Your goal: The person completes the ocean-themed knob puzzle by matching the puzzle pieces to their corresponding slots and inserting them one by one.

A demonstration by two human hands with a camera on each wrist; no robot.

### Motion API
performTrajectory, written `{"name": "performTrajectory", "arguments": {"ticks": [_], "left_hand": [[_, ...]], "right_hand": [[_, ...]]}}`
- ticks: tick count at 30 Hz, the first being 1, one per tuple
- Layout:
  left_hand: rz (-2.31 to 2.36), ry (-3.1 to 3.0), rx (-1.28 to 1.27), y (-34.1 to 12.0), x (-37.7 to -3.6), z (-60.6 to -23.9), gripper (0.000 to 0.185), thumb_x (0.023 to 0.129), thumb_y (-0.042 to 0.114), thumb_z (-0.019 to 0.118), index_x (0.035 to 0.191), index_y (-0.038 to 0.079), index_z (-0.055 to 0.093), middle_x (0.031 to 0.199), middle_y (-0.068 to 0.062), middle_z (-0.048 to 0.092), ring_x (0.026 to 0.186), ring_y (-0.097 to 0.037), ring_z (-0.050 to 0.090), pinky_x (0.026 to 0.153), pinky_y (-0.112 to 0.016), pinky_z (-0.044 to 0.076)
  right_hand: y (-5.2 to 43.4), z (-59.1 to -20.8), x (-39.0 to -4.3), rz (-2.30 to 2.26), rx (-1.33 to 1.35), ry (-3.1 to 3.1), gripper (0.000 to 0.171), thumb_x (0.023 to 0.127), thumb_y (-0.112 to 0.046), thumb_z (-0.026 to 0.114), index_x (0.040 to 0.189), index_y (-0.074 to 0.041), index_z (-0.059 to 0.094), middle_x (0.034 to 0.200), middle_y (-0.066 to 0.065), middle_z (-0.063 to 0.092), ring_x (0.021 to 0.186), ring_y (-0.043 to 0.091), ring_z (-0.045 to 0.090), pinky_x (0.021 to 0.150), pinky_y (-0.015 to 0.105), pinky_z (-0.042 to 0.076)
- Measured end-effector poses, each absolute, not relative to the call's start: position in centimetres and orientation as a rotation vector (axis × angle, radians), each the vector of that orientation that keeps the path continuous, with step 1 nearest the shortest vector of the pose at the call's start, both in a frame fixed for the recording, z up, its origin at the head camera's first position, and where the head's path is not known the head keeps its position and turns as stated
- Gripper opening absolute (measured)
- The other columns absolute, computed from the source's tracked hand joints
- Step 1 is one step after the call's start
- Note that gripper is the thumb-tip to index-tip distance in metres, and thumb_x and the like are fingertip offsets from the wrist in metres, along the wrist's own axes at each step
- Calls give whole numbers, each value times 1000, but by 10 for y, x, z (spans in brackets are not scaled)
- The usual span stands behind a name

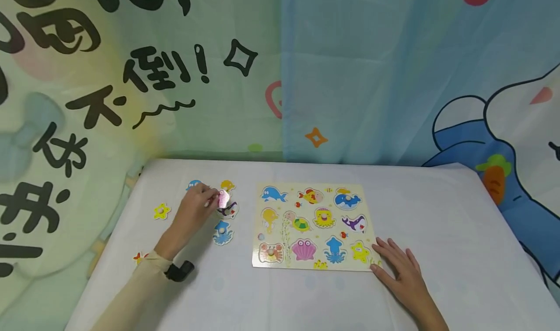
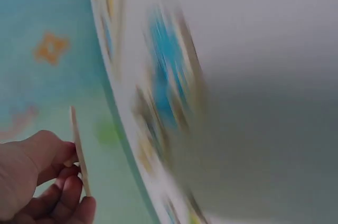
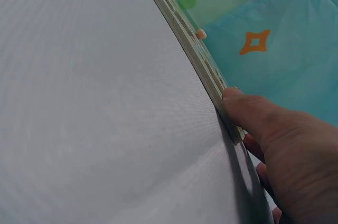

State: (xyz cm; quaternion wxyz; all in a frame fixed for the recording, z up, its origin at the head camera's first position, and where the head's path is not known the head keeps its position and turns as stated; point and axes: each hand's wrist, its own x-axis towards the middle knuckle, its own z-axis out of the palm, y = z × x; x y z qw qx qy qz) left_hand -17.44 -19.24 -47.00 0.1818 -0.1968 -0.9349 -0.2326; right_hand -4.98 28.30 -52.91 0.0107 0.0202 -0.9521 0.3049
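Pink piece [image 1: 223, 198] in left hand [image 1: 192, 210], off board [image 1: 370, 224]

Left wrist view: desk [image 2: 264, 76] and loose pieces [image 2: 169, 86] smeared by motion blur, shapes unreadable. Thin piece [image 2: 79, 155] seen edge-on; its face hidden. Left hand [image 2: 37, 182] cut off by bottom-left corner.

Right wrist view: puzzle board [image 3: 203, 68] only edge-on, pictures hidden. Right hand [image 3: 288, 150] cut by right and bottom edges.

Head view: pink piece [image 1: 223, 198] partly behind fingers, too small to identify.
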Motion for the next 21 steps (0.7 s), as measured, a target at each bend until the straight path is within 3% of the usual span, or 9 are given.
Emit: {"name": "performTrajectory", "arguments": {"ticks": [9,17,21], "left_hand": [[-611,-2604,-808,-113,-142,-469,11,78,5,78,89,5,75,82,-4,62,76,-13,52,64,-22,47],[-701,-2842,-939,-68,-121,-483,23,87,19,72,108,9,74,93,-1,64,84,-9,50,73,-16,48],[-705,-2878,-1025,-47,-115,-488,23,89,22,70,108,10,74,92,0,64,84,-10,51,74,-15,46]], "right_hand": [[285,-529,-51,961,71,-2981,51,91,-37,64,132,-8,56,148,20,45,142,44,26,118,60,-5],[285,-530,-51,956,70,-2980,51,90,-37,65,132,-9,56,148,19,45,142,43,27,118,60,-5],[285,-530,-50,957,77,-2970,51,90,-36,65,132,-8,56,147,20,46,142,43,27,118,59,-5]]}}
